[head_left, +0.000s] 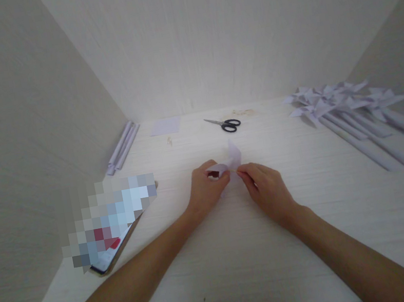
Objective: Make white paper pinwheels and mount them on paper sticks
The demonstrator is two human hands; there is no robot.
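Observation:
In the middle of the table, my left hand (208,187) is closed around a white paper pinwheel (234,153), thumb and fingers pinching it near its centre. One blade points up and another curls over the fingers. My right hand (266,186) meets it from the right. Its thumb and forefinger pinch a thin, light-coloured stick (233,170) that touches the pinwheel's centre; whether it passes through the paper is too small to tell.
Black-handled scissors (230,124) lie beyond my hands, by small tan bits (244,112). Finished paper pinwheels (333,99) on rolled sticks lie at right. At left are paper rolls (123,146), a paper square (165,126), small pale pieces (169,140) and a phone (107,258).

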